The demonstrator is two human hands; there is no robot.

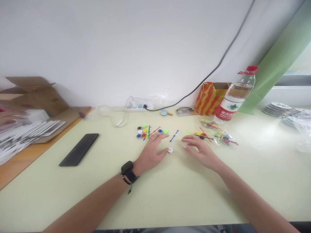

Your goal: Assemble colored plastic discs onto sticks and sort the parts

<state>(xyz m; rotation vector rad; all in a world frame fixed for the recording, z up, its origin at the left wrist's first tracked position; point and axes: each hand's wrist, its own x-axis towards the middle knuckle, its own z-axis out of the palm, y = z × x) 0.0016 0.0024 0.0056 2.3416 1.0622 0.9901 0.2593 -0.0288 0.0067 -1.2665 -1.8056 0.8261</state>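
Note:
My left hand [153, 150], with a ring and a black watch on the wrist, rests low over the table, thumb and fingers apart. Its thumb tip is at the edge of a small white plastic disc [170, 150]; I cannot tell if it presses on it. Between my hands lies a blue plastic arrow [174, 136]. My right hand [202, 150] hovers to the right of it, thumb and index finger apart, with nothing plainly held. Beyond my left fingers sit several coloured discs [145, 130] and a red arrow [155, 130]. More arrows and a yellow disc [198, 133] lie past my right fingers.
Clear bags of coloured parts [224, 137] lie to the right, before a water bottle [229, 100] and a striped bag [206, 98]. A black phone-like slab [79, 149] is at left. Stacked round pieces [277, 109] stand far right. Another person's hand [12, 115] is by cards [31, 134].

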